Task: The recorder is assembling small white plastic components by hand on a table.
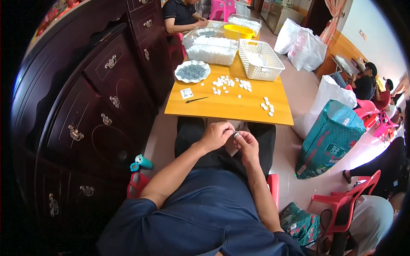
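Note:
Above my lap, just off the near edge of the wooden table (239, 110), both hands meet. In the fingertips of my right hand (249, 146) is a small white plastic piece (236, 134). My left hand (217, 136) is pinched close beside it; whatever its fingertips grip is too small to make out. Loose white pieces (224, 81) lie scattered on the table, with a smaller group (267, 106) at the right. A scalloped white dish (180, 77) holds many small grey, translucent parts. Near the left edge lie a black pointed tool (196, 100) and a white printed card (186, 93).
Beyond the dish stand a clear bin (213, 55) full of white pieces, a white basket (273, 73) and a yellow tub (243, 32). A dark cabinet (98, 98) lines my left. To the right are a teal bag (326, 141) and red chairs. A person (181, 19) sits opposite.

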Demonstrator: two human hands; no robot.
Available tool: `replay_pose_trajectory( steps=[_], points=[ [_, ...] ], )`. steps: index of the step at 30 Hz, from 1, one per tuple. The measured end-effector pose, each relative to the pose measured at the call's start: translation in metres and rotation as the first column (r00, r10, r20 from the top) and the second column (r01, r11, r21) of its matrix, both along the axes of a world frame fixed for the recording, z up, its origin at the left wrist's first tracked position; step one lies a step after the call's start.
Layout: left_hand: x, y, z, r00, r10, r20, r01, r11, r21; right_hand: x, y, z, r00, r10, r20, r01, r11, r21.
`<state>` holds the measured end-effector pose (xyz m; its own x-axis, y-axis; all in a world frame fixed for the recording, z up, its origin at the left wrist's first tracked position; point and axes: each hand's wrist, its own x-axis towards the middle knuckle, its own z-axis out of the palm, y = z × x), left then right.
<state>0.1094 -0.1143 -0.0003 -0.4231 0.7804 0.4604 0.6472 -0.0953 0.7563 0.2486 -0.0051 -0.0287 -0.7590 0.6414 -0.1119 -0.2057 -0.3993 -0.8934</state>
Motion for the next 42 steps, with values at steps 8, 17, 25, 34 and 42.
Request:
replay_pose_trajectory(
  steps=[8,17,25,34,42],
  points=[
    [0.003,-0.002,0.0,1.0,0.013,-0.007,-0.013,1.0,-0.023,0.004,-0.004,0.003,1.0,0.004,-0.02,-0.003,0.997,0.071],
    [0.002,-0.001,0.0,1.0,0.015,-0.004,-0.015,0.999,-0.05,0.003,-0.007,0.007,0.999,-0.042,0.017,0.04,0.993,0.107],
    [0.005,0.0,-0.001,0.999,0.028,-0.028,-0.029,0.998,-0.058,0.001,-0.004,0.001,0.999,-0.05,0.005,0.049,0.988,0.144],
    [0.007,0.0,0.0,0.994,0.05,-0.098,-0.056,0.996,-0.065,-0.002,-0.007,-0.006,0.995,-0.094,0.011,0.09,0.975,0.204],
    [0.006,0.003,-0.001,0.999,0.024,0.023,-0.022,0.996,-0.085,0.0,-0.004,-0.004,0.997,-0.074,-0.006,0.074,0.99,0.119]
  ],
)
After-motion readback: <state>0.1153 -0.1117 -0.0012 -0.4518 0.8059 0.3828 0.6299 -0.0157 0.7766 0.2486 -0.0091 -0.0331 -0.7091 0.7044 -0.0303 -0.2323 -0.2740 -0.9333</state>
